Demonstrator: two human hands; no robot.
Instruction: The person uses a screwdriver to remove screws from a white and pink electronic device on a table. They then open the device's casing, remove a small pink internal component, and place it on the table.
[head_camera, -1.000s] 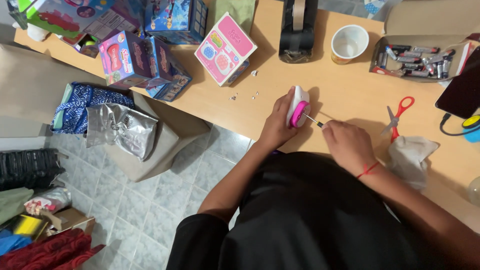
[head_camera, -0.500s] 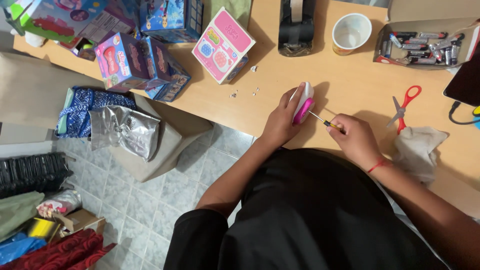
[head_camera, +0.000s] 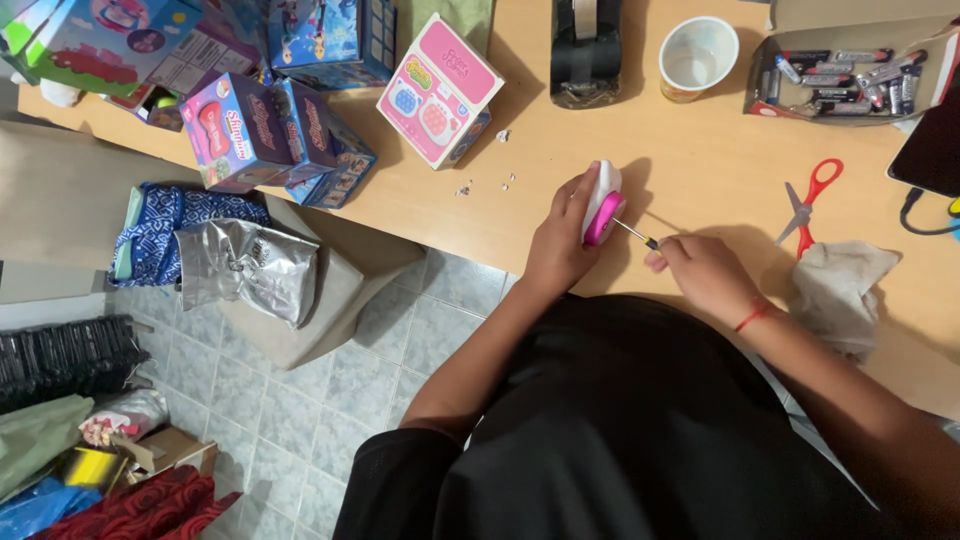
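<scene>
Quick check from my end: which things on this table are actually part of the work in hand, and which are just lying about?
In use:
- left hand gripping the white and pink toy
- right hand holding the small screwdriver, tip at the toy

Lying about:
- red scissors
- paper cup
- tape dispenser
- box of batteries
- crumpled cloth
- pink toy box

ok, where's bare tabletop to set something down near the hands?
Bare wood lies between the black tape dispenser, the white paper cup and the red-handled scissors, above the right hand. Crowded: colourful toy boxes at far left, open cardboard box of batteries top right.
</scene>
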